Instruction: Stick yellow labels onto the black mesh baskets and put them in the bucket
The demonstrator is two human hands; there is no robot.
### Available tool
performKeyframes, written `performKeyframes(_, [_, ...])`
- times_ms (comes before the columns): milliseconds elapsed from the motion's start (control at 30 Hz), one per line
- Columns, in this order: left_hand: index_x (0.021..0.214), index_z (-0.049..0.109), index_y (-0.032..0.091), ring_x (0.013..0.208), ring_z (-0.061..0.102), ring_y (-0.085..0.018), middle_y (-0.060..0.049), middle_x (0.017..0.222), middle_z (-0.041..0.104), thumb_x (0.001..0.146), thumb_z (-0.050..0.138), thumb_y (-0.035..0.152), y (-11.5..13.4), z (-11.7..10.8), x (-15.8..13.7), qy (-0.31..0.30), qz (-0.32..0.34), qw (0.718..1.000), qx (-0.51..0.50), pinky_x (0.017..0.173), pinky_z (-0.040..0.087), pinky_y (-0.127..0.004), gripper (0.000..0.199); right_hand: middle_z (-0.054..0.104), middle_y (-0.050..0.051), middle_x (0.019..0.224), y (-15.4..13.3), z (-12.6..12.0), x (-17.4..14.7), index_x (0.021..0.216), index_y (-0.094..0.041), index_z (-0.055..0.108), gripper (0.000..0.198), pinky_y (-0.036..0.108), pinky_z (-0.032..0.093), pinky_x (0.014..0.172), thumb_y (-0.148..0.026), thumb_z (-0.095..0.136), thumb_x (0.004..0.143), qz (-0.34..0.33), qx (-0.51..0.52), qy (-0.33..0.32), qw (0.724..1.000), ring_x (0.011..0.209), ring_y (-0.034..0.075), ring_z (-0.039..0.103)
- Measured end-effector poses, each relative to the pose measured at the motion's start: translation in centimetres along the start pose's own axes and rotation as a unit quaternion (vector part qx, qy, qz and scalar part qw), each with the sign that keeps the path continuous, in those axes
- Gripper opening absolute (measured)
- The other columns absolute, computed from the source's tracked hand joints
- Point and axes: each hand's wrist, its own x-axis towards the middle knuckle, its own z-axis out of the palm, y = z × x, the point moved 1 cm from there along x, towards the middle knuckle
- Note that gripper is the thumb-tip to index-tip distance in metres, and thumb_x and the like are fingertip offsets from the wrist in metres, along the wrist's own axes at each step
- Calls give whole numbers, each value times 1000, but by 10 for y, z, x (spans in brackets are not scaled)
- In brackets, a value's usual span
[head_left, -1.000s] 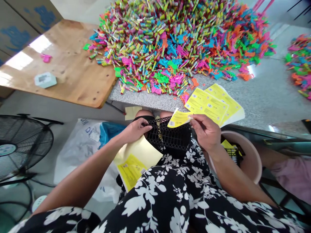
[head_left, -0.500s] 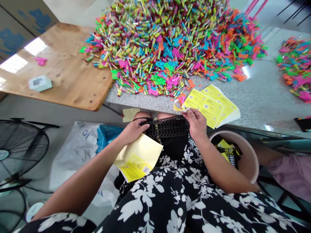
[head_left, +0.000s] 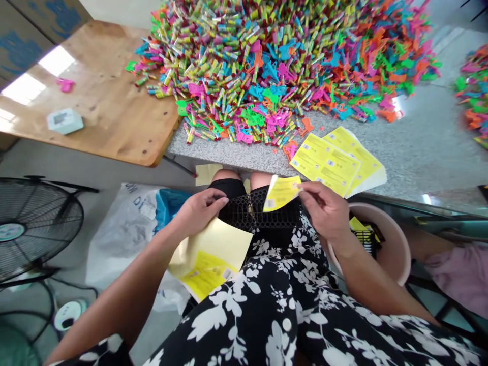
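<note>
A black plastic mesh basket (head_left: 249,217) lies across my lap. At its left end my left hand (head_left: 202,208) is closed on the rim, thumb and fingers pinching it. Below that hand, a cream backing sheet with a yellow printed label (head_left: 208,272) hangs over my lap; what holds it is hidden. My right hand (head_left: 324,206) pinches the right corner of a loose yellow sticker label (head_left: 282,192). This label is held over the basket, its left edge curled up to show a white underside.
Yellow label sheets (head_left: 328,162) lie on the grey stone table (head_left: 415,152). Behind them is a heap of colourful small plastic pieces and tubes (head_left: 244,76). A pink bin (head_left: 396,269) stands at my right, a fan (head_left: 34,229) at left. A wooden table (head_left: 114,117) adjoins.
The label in my right hand was a curled strip at the table edge; it now spreads over the basket. My right hand has moved slightly right and down, while my left stays at the basket.
</note>
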Motion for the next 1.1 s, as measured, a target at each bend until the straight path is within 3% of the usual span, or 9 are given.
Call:
performKeyframes(100, [110,71,20,53,49,-13,2,61,62,98,57,66,15,-2,-9,-128,11,988,-89,53,35,-25,50,80,6,110,-20,3,2,120,-29,75,23,46,63,97,-23,71,98,-137,-63,-88,985,103,24,76])
performKeyframes(167, [114,70,20,51,46,-12,3,57,59,98,56,68,23,3,-16,-218,11,968,-125,51,32,-24,52,81,7,109,-27,10,-2,122,-29,74,26,46,64,96,-21,70,97,-185,-81,-110,973,102,25,76])
performKeyframes(233, [113,70,18,50,45,-13,3,56,57,96,58,69,27,12,-20,-251,-2,958,-139,50,31,-25,55,81,7,110,-29,18,-9,123,-29,73,28,46,64,96,-19,70,97,-205,-99,-117,967,102,25,76])
performKeyframes(500, [90,75,20,51,40,-11,4,57,57,87,72,59,9,42,-15,-108,-67,986,-109,48,25,-24,39,80,6,112,-16,28,-32,128,-29,70,33,51,59,107,-16,69,98,-201,-120,-115,965,104,24,76])
performKeyframes(767, [95,82,22,63,57,-14,-1,79,76,86,73,54,22,39,-12,-117,-59,984,-118,55,38,-24,35,80,5,111,-14,31,-33,126,-29,69,30,52,57,109,-17,68,99,-182,-116,-121,969,102,23,76])
performKeyframes(867, [91,82,21,59,54,-13,1,69,70,93,63,54,32,31,-13,-102,-30,992,-67,54,37,-24,37,80,4,110,-15,32,-32,125,-29,69,29,52,55,111,-17,68,99,-180,-115,-121,969,101,22,76])
performKeyframes(1000, [92,80,19,48,41,-12,4,51,50,98,52,61,38,21,-13,-81,-25,995,-50,48,28,-25,50,80,5,111,-16,35,-31,123,-27,70,27,50,54,111,-17,70,98,-174,-118,-109,972,103,22,75])
performKeyframes(1100, [91,80,19,52,42,-11,3,59,58,89,65,63,38,21,-10,-81,-37,995,-42,49,27,-24,46,80,6,110,-17,37,-30,122,-25,70,25,49,54,111,-17,70,98,-172,-116,-95,974,102,22,75])
